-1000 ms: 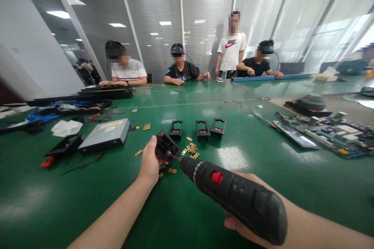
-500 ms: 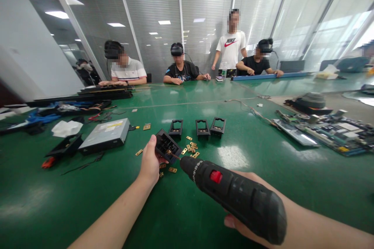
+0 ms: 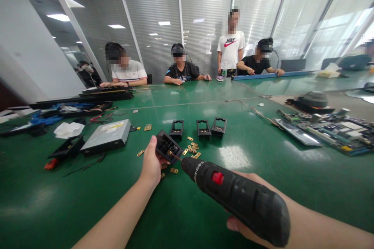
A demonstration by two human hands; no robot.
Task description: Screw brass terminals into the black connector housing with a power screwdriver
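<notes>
My left hand (image 3: 152,163) grips a black plastic housing (image 3: 167,146) by its left side, tilted up off the table with its hollow inside facing me. In my right hand (image 3: 238,223) is a black cordless drill (image 3: 233,196) with a red switch on top. Its thin bit reaches into the housing, at a small brass part (image 3: 170,153) inside. The drill body hides most of my right fingers. Several loose brass plates (image 3: 193,148) lie on the table around the housing. Beyond them stand three black frames, one of them a frame (image 3: 203,129) with brass inside.
A silver disc drive (image 3: 106,137) and another black housing (image 3: 67,147) lie to the left on the green table (image 3: 73,206). Circuit boards (image 3: 344,130) and a flat panel (image 3: 298,132) are on the right. Several people are across the table, one person (image 3: 230,48) standing.
Almost nothing differs. The view has shifted slightly, and both hands keep the housing and drill in nearly the same position, with the bit still inside the housing.
</notes>
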